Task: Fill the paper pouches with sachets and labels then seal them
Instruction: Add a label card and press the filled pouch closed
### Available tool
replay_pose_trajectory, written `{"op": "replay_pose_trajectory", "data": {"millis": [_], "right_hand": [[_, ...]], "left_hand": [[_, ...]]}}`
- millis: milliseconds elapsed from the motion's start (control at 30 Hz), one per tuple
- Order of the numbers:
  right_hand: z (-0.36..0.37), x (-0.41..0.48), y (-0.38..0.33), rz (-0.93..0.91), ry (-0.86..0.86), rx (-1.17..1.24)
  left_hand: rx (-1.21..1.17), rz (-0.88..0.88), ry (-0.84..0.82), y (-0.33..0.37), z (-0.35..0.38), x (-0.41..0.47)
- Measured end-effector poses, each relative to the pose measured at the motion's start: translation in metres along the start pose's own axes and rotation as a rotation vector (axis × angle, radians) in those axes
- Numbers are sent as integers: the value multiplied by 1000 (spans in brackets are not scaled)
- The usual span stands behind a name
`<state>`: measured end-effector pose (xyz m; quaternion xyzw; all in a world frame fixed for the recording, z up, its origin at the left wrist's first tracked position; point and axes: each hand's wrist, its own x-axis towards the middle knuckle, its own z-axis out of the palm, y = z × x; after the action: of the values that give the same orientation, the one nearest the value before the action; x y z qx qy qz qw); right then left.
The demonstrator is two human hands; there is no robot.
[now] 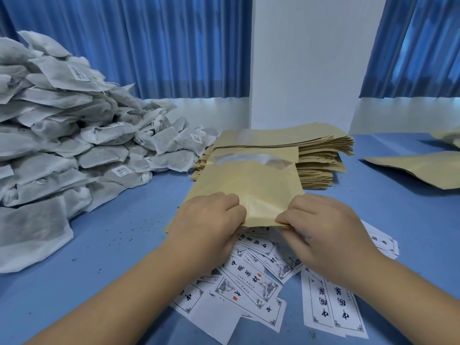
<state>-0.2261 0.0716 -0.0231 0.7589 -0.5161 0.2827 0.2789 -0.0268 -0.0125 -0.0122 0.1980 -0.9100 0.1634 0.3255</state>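
A brown paper pouch [246,185] with a clear window lies flat in front of me on the blue table [388,210]. My left hand [209,220] and my right hand [321,227] both pinch its near edge, thumbs on top, fingers curled under. White printed labels [251,282] lie scattered beneath and in front of my hands. A large heap of white sachets [62,135] rises at the left. Behind the pouch stands a stack of empty pouches [316,155].
More brown pouches [420,168] lie flat at the right edge of the table. Blue curtains [149,46] and a white wall column [306,61] close off the back. Dark crumbs speckle the table near the sachet heap.
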Motion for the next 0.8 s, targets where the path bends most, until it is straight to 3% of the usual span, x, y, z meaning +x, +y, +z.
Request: {"op": "replay_pose_trajectory", "data": {"millis": [233, 533, 800], "right_hand": [[2, 4, -10, -51, 84, -23], [5, 6, -14, -63, -6, -14], [3, 3, -8, -45, 54, 32]], "left_hand": [[20, 22, 1, 14, 1, 3], [0, 44, 25, 16, 4, 3], [56, 46, 44, 18, 6, 5]]}}
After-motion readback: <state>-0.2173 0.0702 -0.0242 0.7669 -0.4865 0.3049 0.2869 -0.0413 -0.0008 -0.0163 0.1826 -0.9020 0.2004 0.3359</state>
